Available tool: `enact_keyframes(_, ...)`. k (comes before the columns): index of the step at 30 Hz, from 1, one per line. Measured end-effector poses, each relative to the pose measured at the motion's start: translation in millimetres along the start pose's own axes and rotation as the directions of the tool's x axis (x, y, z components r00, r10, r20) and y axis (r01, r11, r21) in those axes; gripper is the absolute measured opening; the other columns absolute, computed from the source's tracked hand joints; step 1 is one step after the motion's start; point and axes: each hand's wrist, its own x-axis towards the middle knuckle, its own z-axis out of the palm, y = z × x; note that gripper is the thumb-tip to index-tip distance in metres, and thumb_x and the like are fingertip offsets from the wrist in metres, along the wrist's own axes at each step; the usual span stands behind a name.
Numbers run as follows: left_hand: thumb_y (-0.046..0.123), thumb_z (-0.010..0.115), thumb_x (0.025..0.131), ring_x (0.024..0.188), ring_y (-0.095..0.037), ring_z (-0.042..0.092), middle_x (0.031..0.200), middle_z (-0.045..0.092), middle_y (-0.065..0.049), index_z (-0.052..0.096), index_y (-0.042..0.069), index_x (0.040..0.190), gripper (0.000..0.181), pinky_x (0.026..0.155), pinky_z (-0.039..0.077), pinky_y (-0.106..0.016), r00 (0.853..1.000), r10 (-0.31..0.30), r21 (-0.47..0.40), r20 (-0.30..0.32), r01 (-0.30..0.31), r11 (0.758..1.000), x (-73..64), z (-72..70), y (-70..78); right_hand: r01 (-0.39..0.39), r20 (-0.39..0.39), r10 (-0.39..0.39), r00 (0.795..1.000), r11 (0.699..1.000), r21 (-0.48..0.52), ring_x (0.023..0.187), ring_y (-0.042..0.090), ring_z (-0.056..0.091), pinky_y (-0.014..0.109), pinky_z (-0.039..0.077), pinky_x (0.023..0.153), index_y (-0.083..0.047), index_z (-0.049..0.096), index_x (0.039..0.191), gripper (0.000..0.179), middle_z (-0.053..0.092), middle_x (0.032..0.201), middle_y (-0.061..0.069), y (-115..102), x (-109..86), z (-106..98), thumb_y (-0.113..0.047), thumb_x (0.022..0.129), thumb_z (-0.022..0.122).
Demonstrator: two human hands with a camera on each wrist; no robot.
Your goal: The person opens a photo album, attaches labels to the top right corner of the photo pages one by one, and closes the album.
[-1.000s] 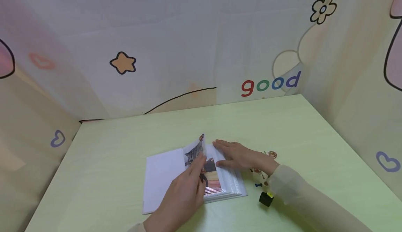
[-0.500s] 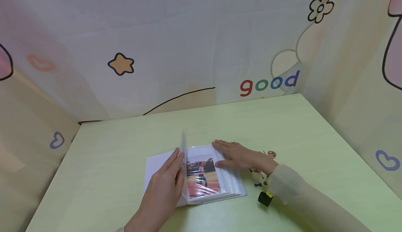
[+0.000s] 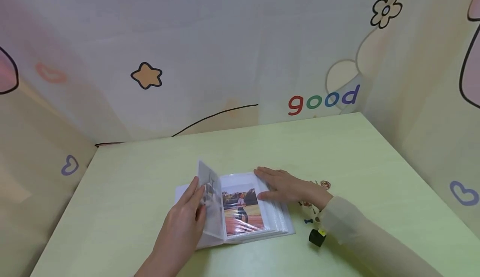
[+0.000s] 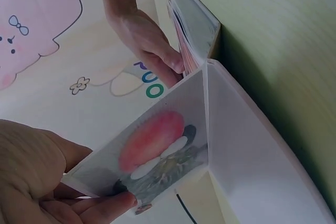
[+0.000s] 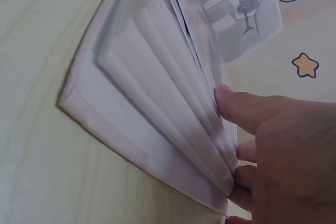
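Note:
A small white photo album [image 3: 275, 216] lies spread on the table. My left hand [image 3: 178, 223] pinches one clear page [image 3: 213, 223] by its outer edge, and the page stands tilted up from the spine. In the left wrist view, a photo [image 4: 157, 137] in that page shows a grey striped animal and a pink round shape. To the right of the page is a photo [image 3: 243, 210] of a person on a red track. My right hand [image 3: 283, 185] rests on the right-hand pages, its fingers mostly straight. In the right wrist view its thumb [image 5: 228, 98] touches the page edges.
A black cylinder-like object [image 3: 316, 238] with a yellow bit stands right of the album, below my right forearm. Several small stickers or cutouts [image 3: 325, 184] lie near my right wrist. A printed cloth [image 3: 210, 60] rises behind the table [image 3: 131, 193].
My left hand has moved left, swinging the page from over the right side, past upright, to a leftward tilt. The track photo is now uncovered. My right hand has stayed put.

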Motion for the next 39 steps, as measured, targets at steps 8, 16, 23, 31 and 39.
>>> enact_keyframes(8, -0.005, 0.074, 0.090, 0.118, -0.038, 0.066, 0.153, 0.047, -0.026, 0.063, -0.010, 0.134, 0.045, 0.073, 0.060, -0.032, 0.999, -0.031, 0.026, 0.010, 0.031, 0.999, -2.4, -2.0, -3.9, 0.008, -0.004, -0.008, 1.000, 1.000, 0.000, 0.156, 0.039, 0.017, 0.060, 0.016, 0.123, -0.001, 0.023, 0.163, 0.081, 0.020, 0.169, 0.020, -0.4, -1.1, 0.2, -0.046, 0.104, 0.057)
enact_keyframes(16, -0.002, 0.076, 0.091, 0.124, -0.045, 0.060, 0.152, 0.045, -0.030, 0.061, -0.011, 0.135, 0.048, 0.089, 0.056, -0.047, 0.997, -0.068, 0.032, 0.041, 0.067, 0.997, -3.9, -4.8, -7.4, 0.016, -0.001, -0.016, 1.000, 1.000, -0.013, 0.156, 0.038, 0.017, 0.060, 0.016, 0.123, 0.000, 0.022, 0.163, 0.082, 0.019, 0.169, 0.021, 1.2, 0.4, 0.5, -0.047, 0.105, 0.056)
enact_keyframes(23, 0.000, 0.076, 0.091, 0.126, -0.046, 0.058, 0.152, 0.045, -0.030, 0.060, -0.012, 0.135, 0.048, 0.093, 0.053, -0.051, 0.992, -0.103, 0.047, 0.070, 0.100, 0.994, -6.0, -7.1, -10.9, 0.006, 0.001, -0.006, 1.000, 1.000, -0.010, 0.156, 0.038, 0.016, 0.059, 0.015, 0.123, -0.002, 0.022, 0.163, 0.082, 0.019, 0.169, 0.020, 2.9, 0.4, 1.2, -0.047, 0.104, 0.056)
enact_keyframes(31, 0.000, 0.077, 0.090, 0.125, -0.048, 0.058, 0.147, 0.047, -0.034, 0.062, -0.013, 0.133, 0.047, 0.094, 0.052, -0.052, 0.989, -0.127, 0.067, 0.070, 0.122, 0.990, -9.7, -6.6, -14.0, 0.012, -0.003, -0.012, 1.000, 1.000, -0.009, 0.156, 0.038, 0.016, 0.060, 0.015, 0.123, -0.001, 0.021, 0.163, 0.082, 0.019, 0.169, 0.020, 3.3, -1.2, 2.0, -0.047, 0.105, 0.056)
enact_keyframes(39, 0.002, 0.076, 0.091, 0.123, -0.051, 0.058, 0.145, 0.048, -0.037, 0.060, -0.014, 0.133, 0.048, 0.095, 0.051, -0.056, 0.981, -0.168, 0.109, 0.092, 0.158, 0.981, -14.5, -2.7, -20.5, 0.016, -0.001, -0.016, 1.000, 1.000, -0.012, 0.156, 0.038, 0.016, 0.060, 0.015, 0.123, -0.001, 0.021, 0.163, 0.082, 0.019, 0.169, 0.020, 2.2, -3.2, 1.5, -0.046, 0.105, 0.056)
